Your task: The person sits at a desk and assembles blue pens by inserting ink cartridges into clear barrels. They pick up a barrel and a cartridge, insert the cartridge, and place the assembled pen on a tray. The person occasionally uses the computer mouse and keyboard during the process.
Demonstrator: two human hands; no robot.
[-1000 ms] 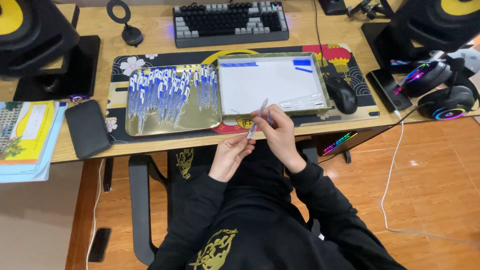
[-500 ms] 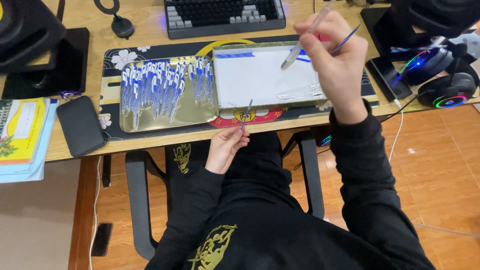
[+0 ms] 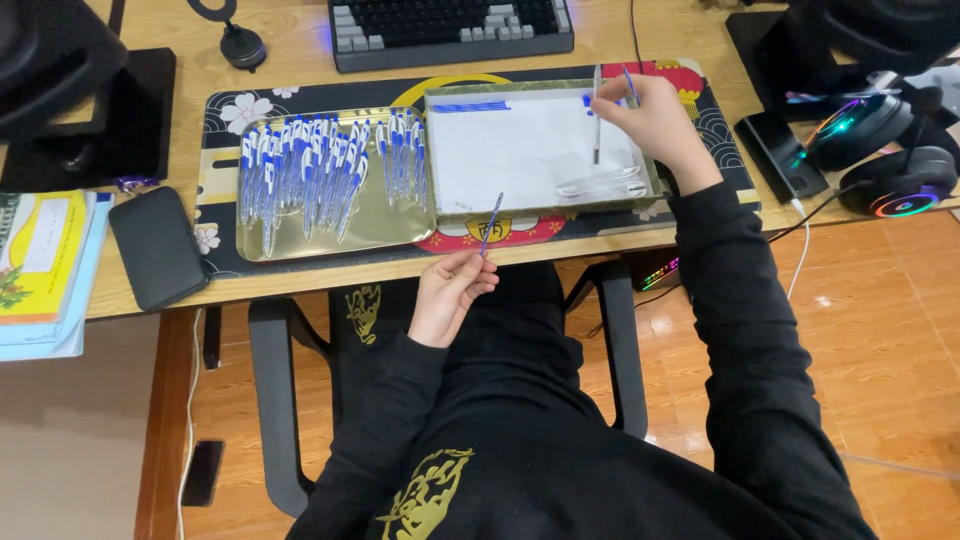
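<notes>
My left hand is at the desk's front edge and pinches a thin blue pen refill that points up over the tray rim. My right hand reaches over the far right of a paper-lined tray and grips a pale pen barrel upright, with a thin blue piece sticking up from its fingers. Blue parts lie along the tray's far edge and pale barrels at its near right. To the left, a gold tray holds several blue and white pens.
A dark keyboard lies behind the trays, which rest on a patterned desk mat. A black pouch and books lie at the left, lit headphones and a black stand at the right. A speaker stands back left.
My right hand left the left hand, swung up and right with the barrel, and now hangs over the paper-lined tray's far right. My left hand stayed low, still holding the refill.
</notes>
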